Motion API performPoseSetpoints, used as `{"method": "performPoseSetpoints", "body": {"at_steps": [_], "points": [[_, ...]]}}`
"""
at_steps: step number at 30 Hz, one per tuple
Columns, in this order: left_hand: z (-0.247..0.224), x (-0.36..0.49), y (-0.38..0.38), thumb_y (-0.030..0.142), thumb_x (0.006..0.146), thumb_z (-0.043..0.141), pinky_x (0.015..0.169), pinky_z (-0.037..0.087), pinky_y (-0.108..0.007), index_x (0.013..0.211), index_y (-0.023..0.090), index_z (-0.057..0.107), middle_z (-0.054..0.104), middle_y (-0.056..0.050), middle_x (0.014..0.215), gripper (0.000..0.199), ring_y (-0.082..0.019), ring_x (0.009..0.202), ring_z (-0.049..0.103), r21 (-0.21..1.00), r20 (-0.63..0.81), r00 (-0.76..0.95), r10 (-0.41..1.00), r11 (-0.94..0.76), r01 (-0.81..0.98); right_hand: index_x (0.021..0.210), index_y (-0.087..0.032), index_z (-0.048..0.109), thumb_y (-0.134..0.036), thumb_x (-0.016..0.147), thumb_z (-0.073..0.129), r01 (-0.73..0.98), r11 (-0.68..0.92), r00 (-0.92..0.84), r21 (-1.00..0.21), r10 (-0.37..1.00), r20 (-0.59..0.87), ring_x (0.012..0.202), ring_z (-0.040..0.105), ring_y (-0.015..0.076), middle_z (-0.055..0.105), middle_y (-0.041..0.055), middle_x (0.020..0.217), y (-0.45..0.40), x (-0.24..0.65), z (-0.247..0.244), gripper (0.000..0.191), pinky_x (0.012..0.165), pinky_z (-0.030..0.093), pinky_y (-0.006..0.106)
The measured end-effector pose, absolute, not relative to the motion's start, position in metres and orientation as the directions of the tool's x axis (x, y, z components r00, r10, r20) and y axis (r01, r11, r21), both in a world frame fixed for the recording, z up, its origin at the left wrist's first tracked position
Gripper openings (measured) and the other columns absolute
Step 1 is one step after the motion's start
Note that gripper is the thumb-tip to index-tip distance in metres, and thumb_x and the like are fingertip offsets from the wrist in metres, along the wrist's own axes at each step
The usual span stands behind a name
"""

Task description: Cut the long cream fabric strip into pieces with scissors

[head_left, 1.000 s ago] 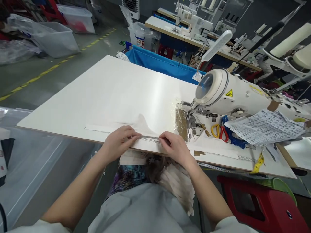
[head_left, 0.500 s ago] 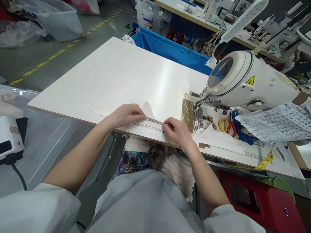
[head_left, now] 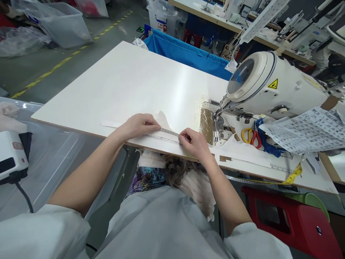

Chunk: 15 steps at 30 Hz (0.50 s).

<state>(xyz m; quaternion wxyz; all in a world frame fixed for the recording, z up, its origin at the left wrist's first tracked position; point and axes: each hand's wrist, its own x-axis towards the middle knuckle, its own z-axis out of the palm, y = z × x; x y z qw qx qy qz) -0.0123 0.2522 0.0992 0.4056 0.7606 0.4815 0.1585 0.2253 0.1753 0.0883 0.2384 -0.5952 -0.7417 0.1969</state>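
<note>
A narrow tape with measuring marks (head_left: 169, 132) is stretched between my hands near the front edge of the white table (head_left: 113, 82). My left hand (head_left: 140, 126) pinches its left end, fingers pressed together. At its right end my right hand (head_left: 194, 142) holds it between thumb and fingers. Just in front of it, a ruler scale (head_left: 163, 139) lies along the tabletop. A pale, thin piece of fabric (head_left: 162, 120) shows behind the tape. The sewing machine's needle area (head_left: 217, 117) is to the right of my right hand.
Yellow and red scissors (head_left: 251, 137), blue cloth (head_left: 268, 145) and a printed sheet (head_left: 304, 131) lie right of the machine. A yellow tape measure (head_left: 293, 176) hangs at the front edge, above a red stool (head_left: 304, 219). Behind the table is a blue fabric bin (head_left: 185, 52).
The view has shifted slightly. Both hands keep their pinch on the tape, which looks a little straighter between them.
</note>
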Motion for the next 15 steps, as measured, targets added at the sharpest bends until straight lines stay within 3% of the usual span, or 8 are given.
{"method": "performPoseSetpoints", "body": {"at_steps": [15], "points": [[0.0998,-0.0132,0.2513,0.053,0.075,0.059,0.072,0.042,-0.031,0.080,0.020,0.074,0.067,-0.004,0.088,0.036,-0.021,0.082,0.060,0.775,-0.139,0.508,0.850,-0.227,0.591,0.082,-0.021,0.063,-0.025,0.087,0.052,0.782,0.176,-0.164,-0.598,0.984,0.075,0.062,0.052,0.0132,0.061,-0.0020,0.068,0.1733,0.2241,0.0913,0.013,0.060,0.034,0.024]]}}
